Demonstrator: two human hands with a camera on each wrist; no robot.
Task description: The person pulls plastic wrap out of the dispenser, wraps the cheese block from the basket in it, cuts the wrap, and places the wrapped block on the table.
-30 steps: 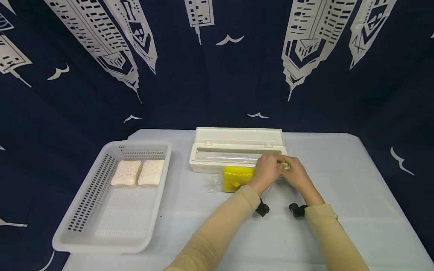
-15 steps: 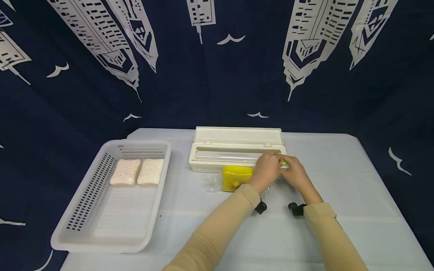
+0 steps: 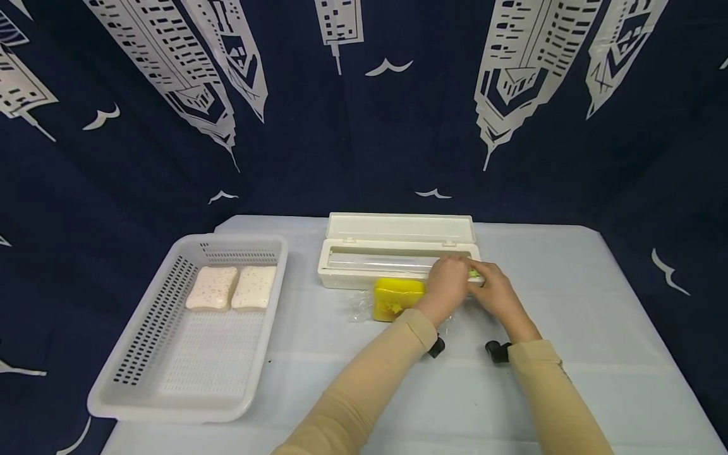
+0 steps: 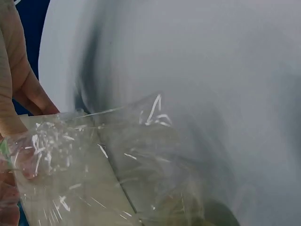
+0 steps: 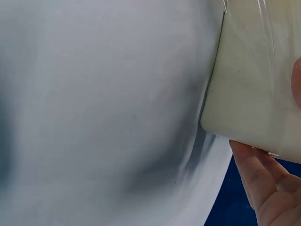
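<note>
On the white tabletop (image 3: pixel 580 303), in the head view, the hinged, open cream plastic box (image 3: pixel 355 278) holding a clear roll (image 3: pixel 375 262) is grasped at its right end by the right hand (image 3: pixel 500 296), with a glossy yellow block (image 3: pixel 396 292) just in front. In the left wrist view, the box is overlaid by crumpled transparent film (image 4: pixel 61 174) beside the left hand (image 4: pixel 21 80), whose grip cannot be told. In the right wrist view, the box's end is touched by fingers (image 5: pixel 256 176).

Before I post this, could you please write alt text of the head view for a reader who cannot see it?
A person's left hand and right hand are close together at the right end of an open cream box. A yellow block lies in front; to the left, a white basket holds two pale speckled blocks.
</note>
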